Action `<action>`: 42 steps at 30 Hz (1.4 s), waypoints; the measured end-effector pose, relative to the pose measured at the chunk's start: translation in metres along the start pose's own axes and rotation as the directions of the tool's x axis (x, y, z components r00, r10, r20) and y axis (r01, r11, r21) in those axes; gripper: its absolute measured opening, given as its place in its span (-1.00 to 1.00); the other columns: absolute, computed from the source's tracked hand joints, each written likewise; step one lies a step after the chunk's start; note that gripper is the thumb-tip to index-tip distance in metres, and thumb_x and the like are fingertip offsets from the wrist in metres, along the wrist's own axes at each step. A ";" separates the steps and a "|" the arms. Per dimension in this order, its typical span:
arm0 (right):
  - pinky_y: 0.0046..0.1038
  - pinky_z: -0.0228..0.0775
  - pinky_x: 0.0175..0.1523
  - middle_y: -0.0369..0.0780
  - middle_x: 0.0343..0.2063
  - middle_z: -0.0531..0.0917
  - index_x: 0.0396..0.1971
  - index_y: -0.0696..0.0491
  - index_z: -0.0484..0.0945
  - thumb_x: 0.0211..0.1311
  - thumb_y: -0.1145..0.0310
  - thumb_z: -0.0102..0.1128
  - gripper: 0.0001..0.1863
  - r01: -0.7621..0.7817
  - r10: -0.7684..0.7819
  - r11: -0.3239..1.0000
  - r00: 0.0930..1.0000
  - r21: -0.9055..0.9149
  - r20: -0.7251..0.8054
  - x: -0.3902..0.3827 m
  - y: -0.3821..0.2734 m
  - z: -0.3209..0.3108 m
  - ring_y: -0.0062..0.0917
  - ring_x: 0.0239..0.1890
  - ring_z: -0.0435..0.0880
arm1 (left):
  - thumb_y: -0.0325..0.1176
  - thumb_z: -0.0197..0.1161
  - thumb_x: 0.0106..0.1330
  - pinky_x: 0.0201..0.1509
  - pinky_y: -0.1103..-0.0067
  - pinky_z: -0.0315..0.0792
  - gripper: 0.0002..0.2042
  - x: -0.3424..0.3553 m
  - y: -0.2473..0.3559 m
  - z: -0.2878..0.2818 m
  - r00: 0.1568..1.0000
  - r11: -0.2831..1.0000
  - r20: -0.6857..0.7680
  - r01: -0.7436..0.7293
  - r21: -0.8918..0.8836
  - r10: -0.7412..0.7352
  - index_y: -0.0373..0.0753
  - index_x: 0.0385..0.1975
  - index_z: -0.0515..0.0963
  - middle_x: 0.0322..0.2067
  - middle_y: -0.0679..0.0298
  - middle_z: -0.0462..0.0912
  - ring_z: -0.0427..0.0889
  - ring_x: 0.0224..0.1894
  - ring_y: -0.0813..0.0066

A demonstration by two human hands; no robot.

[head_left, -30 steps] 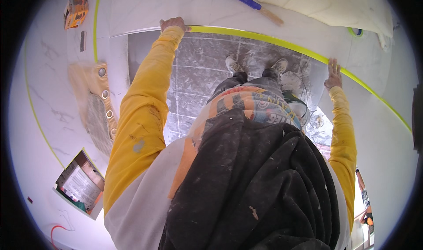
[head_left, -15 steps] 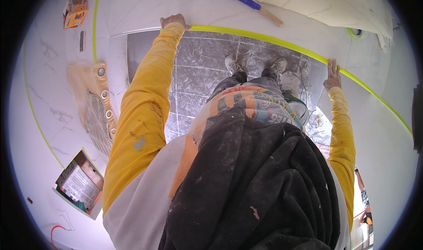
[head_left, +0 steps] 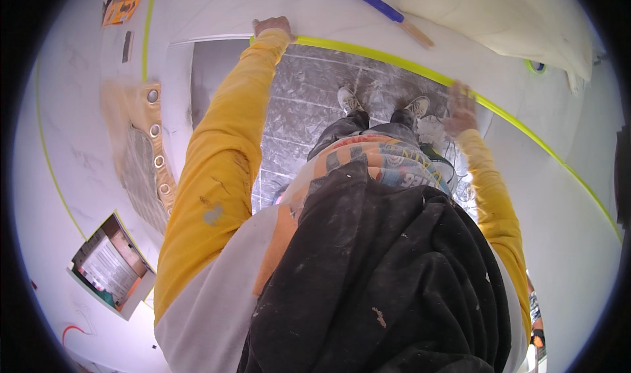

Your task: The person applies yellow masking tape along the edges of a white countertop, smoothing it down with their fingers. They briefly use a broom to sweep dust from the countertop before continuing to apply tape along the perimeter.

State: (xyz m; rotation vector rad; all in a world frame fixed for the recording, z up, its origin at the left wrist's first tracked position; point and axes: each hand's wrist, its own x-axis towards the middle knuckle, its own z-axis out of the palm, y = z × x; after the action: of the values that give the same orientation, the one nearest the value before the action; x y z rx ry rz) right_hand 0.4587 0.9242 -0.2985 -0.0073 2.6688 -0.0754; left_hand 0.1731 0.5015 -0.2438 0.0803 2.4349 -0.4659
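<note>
White marble-look wall panels all round | step, by my read: pressing yellow-green tape strip (head_left: 394, 61) along panel edge | left hand (head_left: 273, 26) flat on tape's left end | right hand (head_left: 461, 107) blurred, grip unclear, at tape | next needs firm, even smoothing rightward

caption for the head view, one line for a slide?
Person in yellow sleeves, left hand and right hand pressed along a yellow-green tape line on a white marbled surface.
</note>
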 end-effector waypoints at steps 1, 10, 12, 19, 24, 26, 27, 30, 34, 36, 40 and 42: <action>-0.09 -0.46 0.55 -0.13 0.51 -0.11 0.48 0.02 -0.05 -0.04 0.31 0.07 -0.03 0.055 -0.056 0.998 0.998 0.035 0.026 0.011 -0.038 -0.011 -0.16 0.54 -0.22 | 0.01 0.38 0.16 0.40 0.16 0.11 -0.62 -0.002 -0.001 -0.001 1.000 1.000 0.006 -0.010 -0.003 0.010 -0.05 -0.10 0.66 -0.12 0.23 0.73 0.67 0.01 0.28; -0.20 -0.41 0.56 -0.07 0.50 -0.09 0.46 0.11 -0.09 0.07 0.13 0.16 -0.02 0.370 -0.373 0.925 0.928 0.085 0.013 0.139 -0.284 -0.069 -0.25 0.54 -0.18 | 0.04 0.38 0.14 0.39 0.18 0.15 -0.57 0.007 -0.012 0.010 0.990 0.996 -0.114 -0.085 -0.033 0.081 -0.06 -0.07 0.65 -0.07 0.22 0.71 0.65 0.06 0.26; -0.22 -0.43 0.57 -0.11 0.51 -0.12 0.47 0.09 -0.10 0.10 0.14 0.07 -0.05 0.322 -0.329 0.939 0.944 0.125 0.040 0.153 -0.312 -0.086 -0.30 0.55 -0.22 | 0.04 0.39 0.13 0.39 0.18 0.14 -0.57 0.011 -0.015 0.017 0.988 0.994 -0.132 -0.091 -0.062 0.082 -0.06 -0.07 0.65 -0.06 0.21 0.71 0.64 0.07 0.26; -0.23 -0.42 0.57 -0.18 0.52 -0.17 0.49 0.04 -0.18 0.09 0.23 0.06 -0.03 0.317 -0.326 0.944 0.937 0.087 0.123 0.172 -0.320 -0.091 -0.32 0.56 -0.28 | 0.27 0.21 0.21 0.35 0.24 0.16 -0.43 0.000 -0.059 0.027 0.972 0.952 -0.100 -0.231 -0.202 0.214 -0.04 0.03 0.59 0.02 0.25 0.66 0.58 0.14 0.30; -0.23 -0.39 0.57 -0.13 0.51 -0.17 0.48 0.09 -0.19 0.05 0.27 0.07 -0.02 0.330 -0.335 0.942 0.934 0.064 0.125 0.164 -0.322 -0.101 -0.26 0.55 -0.26 | 0.45 -0.03 0.22 0.46 0.24 -0.02 -0.26 -0.004 -0.122 0.031 0.921 0.866 -0.049 -0.381 -0.324 0.387 -0.05 0.13 0.55 0.02 0.26 0.67 0.49 0.20 0.22; -0.22 -0.39 0.56 -0.11 0.51 -0.17 0.48 0.11 -0.18 0.05 0.28 0.07 -0.02 0.323 -0.327 0.945 0.937 0.050 0.126 0.168 -0.324 -0.101 -0.25 0.55 -0.27 | 0.44 -0.03 0.23 0.46 0.24 -0.02 -0.25 -0.012 -0.136 0.027 0.914 0.876 -0.087 -0.406 -0.261 0.397 -0.05 0.16 0.54 -0.02 0.22 0.68 0.43 0.25 0.18; -0.21 -0.40 0.56 -0.13 0.51 -0.18 0.48 0.11 -0.17 0.07 0.28 0.07 -0.04 0.319 -0.319 0.947 0.937 0.029 0.142 0.166 -0.327 -0.102 -0.27 0.55 -0.27 | 0.43 -0.04 0.25 0.45 0.26 0.01 -0.27 -0.013 -0.148 0.023 0.910 0.875 -0.066 -0.412 -0.254 0.409 -0.06 0.15 0.55 -0.03 0.22 0.69 0.41 0.25 0.15; -0.20 -0.42 0.56 -0.14 0.52 -0.20 0.47 0.13 -0.16 0.12 0.29 0.03 -0.08 0.316 -0.317 0.948 0.941 0.022 0.116 0.167 -0.333 -0.094 -0.28 0.55 -0.29 | 0.37 -0.07 0.30 0.41 0.30 0.09 -0.31 -0.010 -0.190 0.013 0.911 0.885 -0.038 -0.408 -0.224 0.410 -0.08 0.12 0.58 -0.06 0.20 0.70 0.36 0.23 0.07; -0.19 -0.43 0.56 -0.12 0.51 -0.17 0.47 0.14 -0.15 0.16 0.32 -0.02 -0.13 0.316 -0.314 0.949 0.946 -0.009 0.085 0.171 -0.333 -0.086 -0.27 0.55 -0.26 | 0.29 -0.05 0.30 0.39 0.33 0.14 -0.38 0.000 -0.264 0.006 0.917 0.908 -0.090 -0.397 -0.130 0.388 -0.09 0.02 0.65 -0.12 0.16 0.71 0.37 0.14 0.03; -0.19 -0.42 0.56 -0.11 0.51 -0.14 0.47 0.14 -0.14 0.16 0.35 -0.04 -0.14 0.372 -0.372 0.928 0.928 0.003 -0.011 0.179 -0.324 -0.064 -0.26 0.55 -0.24 | 0.27 -0.02 0.29 0.38 0.33 0.16 -0.40 0.007 -0.307 0.002 0.910 0.908 -0.113 -0.410 -0.091 0.400 -0.10 -0.01 0.67 -0.16 0.14 0.72 0.38 0.11 0.03; -0.19 -0.35 0.56 -0.10 0.50 -0.08 0.46 0.14 -0.12 0.11 0.39 -0.02 -0.12 0.387 -0.387 0.922 0.917 -0.022 -0.094 0.184 -0.316 -0.042 -0.24 0.54 -0.18 | 0.26 -0.01 0.28 0.34 0.34 0.20 -0.40 0.034 -0.387 0.001 0.899 0.913 -0.192 -0.406 -0.038 0.393 -0.11 -0.04 0.68 -0.20 0.12 0.72 0.37 0.11 0.02; -0.19 -0.32 0.56 -0.10 0.50 -0.09 0.46 0.13 -0.12 0.07 0.42 0.00 -0.10 0.332 -0.333 0.941 0.943 -0.058 -0.008 0.176 -0.330 -0.069 -0.24 0.54 -0.18 | 0.26 0.02 0.27 0.32 0.33 0.20 -0.41 0.045 -0.405 0.001 0.887 0.906 -0.224 -0.421 -0.036 0.403 -0.14 -0.09 0.69 -0.23 0.11 0.72 0.42 0.06 0.03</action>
State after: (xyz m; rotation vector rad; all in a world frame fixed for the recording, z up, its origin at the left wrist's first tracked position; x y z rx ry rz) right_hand 0.2681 0.5950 -0.2994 -0.4792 2.6590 -0.1097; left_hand 0.0684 0.1204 -0.1463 0.6299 2.5425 -0.1664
